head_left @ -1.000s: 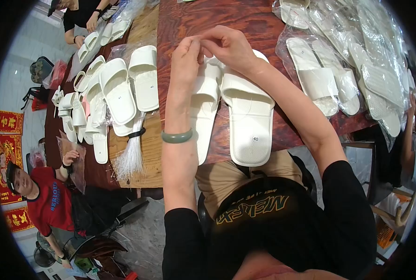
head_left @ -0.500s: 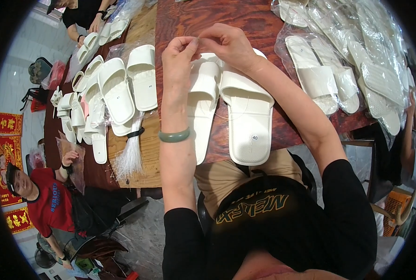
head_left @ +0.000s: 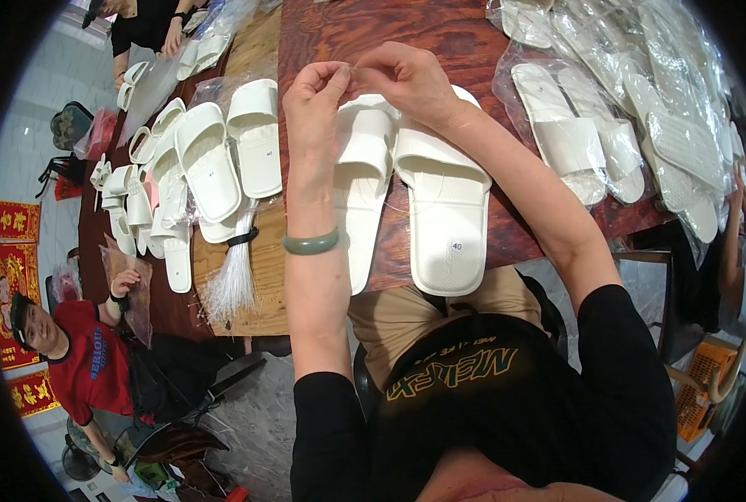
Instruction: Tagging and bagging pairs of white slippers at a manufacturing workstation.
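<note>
A pair of off-white slide slippers lies side by side at the table's near edge: the right slipper (head_left: 448, 243) shows fully, the left slipper (head_left: 363, 209) is partly covered by my left forearm. My left hand (head_left: 314, 105) and my right hand (head_left: 415, 84) meet just beyond the slippers' straps, both with fingers pinched. Between them they seem to grip a thin clear plastic string, whose loop (head_left: 403, 207) shows faintly across the two slippers. Its ends are hidden by my fingertips. My right wrist passes over the right slipper's toe.
On the left, a bundle of white plastic strands (head_left: 237, 280) tied with a black band lies beside several loose slippers (head_left: 205, 155). Clear-bagged slippers (head_left: 569, 146) are heaped at the right. A person in a red shirt (head_left: 97, 360) sits at left; another person works at upper left.
My left hand has shifted slightly left, away from my right hand, which stays almost still. At upper left, the other person's slippers have moved left.
</note>
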`<state>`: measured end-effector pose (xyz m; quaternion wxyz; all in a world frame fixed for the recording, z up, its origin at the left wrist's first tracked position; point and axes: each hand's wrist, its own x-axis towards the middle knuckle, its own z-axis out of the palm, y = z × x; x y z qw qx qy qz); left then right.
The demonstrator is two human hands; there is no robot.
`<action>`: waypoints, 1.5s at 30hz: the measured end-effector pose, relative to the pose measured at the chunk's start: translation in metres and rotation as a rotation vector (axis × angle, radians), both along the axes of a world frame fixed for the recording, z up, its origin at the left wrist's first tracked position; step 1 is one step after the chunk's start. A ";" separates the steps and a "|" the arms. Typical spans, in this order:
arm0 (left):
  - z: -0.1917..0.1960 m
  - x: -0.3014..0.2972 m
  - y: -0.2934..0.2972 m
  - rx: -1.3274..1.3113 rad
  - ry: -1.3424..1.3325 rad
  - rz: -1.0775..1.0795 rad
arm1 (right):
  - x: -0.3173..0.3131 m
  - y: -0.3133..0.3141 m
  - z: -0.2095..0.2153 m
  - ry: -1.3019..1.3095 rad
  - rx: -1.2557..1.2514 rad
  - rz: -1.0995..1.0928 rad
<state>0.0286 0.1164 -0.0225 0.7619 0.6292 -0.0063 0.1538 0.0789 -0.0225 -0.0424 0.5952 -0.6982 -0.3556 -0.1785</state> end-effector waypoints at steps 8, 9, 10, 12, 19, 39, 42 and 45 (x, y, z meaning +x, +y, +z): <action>0.000 0.000 0.000 0.003 -0.001 -0.009 | 0.001 0.001 -0.001 -0.004 0.014 0.009; 0.000 -0.001 0.001 0.016 -0.004 -0.014 | 0.000 0.001 0.000 0.001 0.024 0.012; 0.000 -0.002 0.002 0.015 -0.004 -0.014 | -0.001 0.001 0.001 0.001 0.024 0.012; 0.002 -0.003 0.003 0.075 0.027 -0.039 | -0.002 0.000 0.003 -0.019 -0.022 -0.019; 0.003 -0.003 0.001 0.031 0.012 0.012 | -0.002 0.000 0.002 -0.011 -0.021 -0.022; 0.002 -0.004 0.002 0.093 0.056 0.027 | -0.001 0.000 -0.001 -0.001 -0.021 -0.004; 0.005 -0.004 -0.001 0.107 0.085 0.032 | 0.001 -0.003 -0.001 -0.024 -0.036 -0.032; 0.004 -0.005 0.003 0.096 0.086 0.034 | 0.000 0.000 0.000 -0.022 -0.050 -0.026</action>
